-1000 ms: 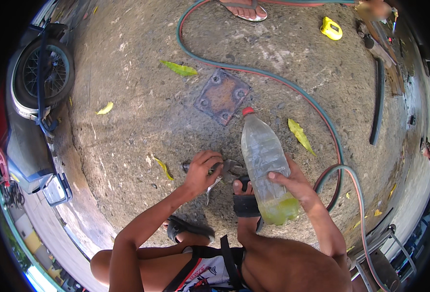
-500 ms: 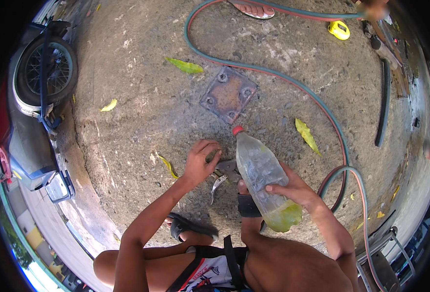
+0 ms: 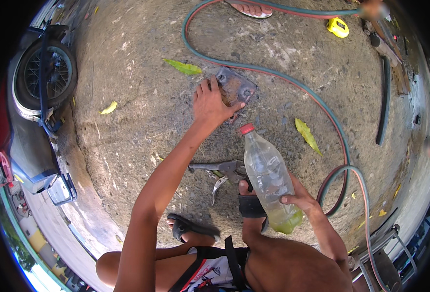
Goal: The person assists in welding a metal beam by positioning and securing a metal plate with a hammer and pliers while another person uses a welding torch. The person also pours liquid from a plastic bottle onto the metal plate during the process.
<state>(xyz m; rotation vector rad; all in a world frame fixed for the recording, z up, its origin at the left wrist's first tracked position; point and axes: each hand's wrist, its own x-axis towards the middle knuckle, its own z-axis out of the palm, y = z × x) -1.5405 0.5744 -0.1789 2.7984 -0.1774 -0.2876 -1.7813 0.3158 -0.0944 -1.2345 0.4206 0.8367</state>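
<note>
Down at the concrete [image 3: 127, 155], the left hand [image 3: 212, 106] is spread over a rusty plate [image 3: 233, 85] (the right hand [image 3: 300, 198] clasps a red-capped bottle [image 3: 269, 168]).

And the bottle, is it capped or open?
Capped: the red cap sits on the neck of the bottle, which the right hand holds near its base.

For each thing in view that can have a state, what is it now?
Clear plastic bottle with red cap: capped, some yellow-green liquid at its base.
Right hand: closed around the bottle.
Square rusty metal plate: on the ground, partly covered.
Left hand: over the plate; grip unclear.
Grey metal locking pliers: on the ground, not held.
Yellow tape measure: on the ground.
Red-and-green twin hose: curved, looped once.
</note>
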